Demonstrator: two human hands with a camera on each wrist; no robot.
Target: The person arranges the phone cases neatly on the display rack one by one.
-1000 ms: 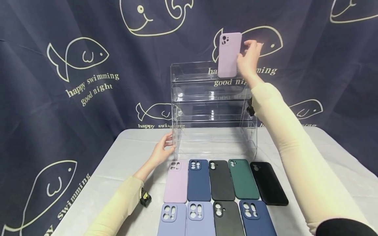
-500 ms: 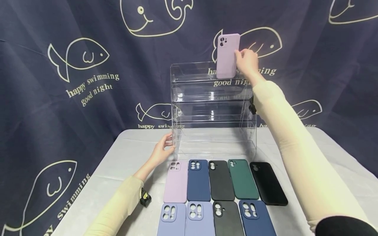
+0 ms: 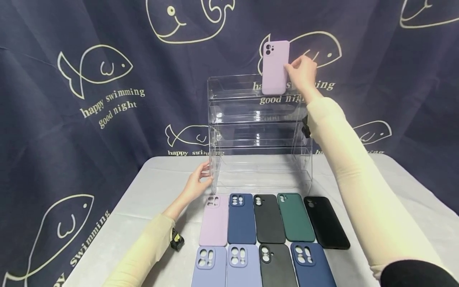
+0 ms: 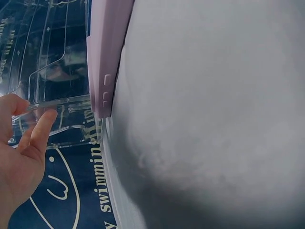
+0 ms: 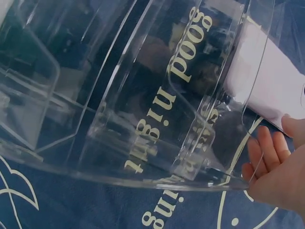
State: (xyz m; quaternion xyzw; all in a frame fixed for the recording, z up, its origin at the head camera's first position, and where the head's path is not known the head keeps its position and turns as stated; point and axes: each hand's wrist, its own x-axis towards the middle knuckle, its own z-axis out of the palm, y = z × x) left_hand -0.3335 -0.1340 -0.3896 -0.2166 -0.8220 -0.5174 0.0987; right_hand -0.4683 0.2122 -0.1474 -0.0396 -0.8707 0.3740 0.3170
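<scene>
A clear acrylic tiered rack (image 3: 259, 143) stands on the table. Its top tier bears a light purple phone case (image 3: 275, 71), upright, camera holes at the upper left. My right hand (image 3: 303, 73) touches the case's right edge with the thumb (image 5: 291, 125). In the right wrist view the other fingers lie loosely bent below that edge, by the rack's side panel. Down at the rack's lower left side, my left hand (image 3: 197, 181) rests its relaxed fingers against the side panel. Near it in the left wrist view is a pinkish-purple phone case (image 4: 102, 62).
Two rows of phone cases lie before the rack, among them pink-purple (image 3: 213, 223), navy (image 3: 242, 223), dark grey (image 3: 270, 223), green (image 3: 297, 221) and black (image 3: 327, 223). Lavender cases (image 3: 208, 275) lie in the nearer row. A fish-print curtain (image 3: 107, 139) hangs behind the table (image 3: 143, 207).
On the top tier the purple case has shifted slightly left. My right thumb has come onto its right edge, and the fingers have drawn in. My left hand has stayed at the rack.
</scene>
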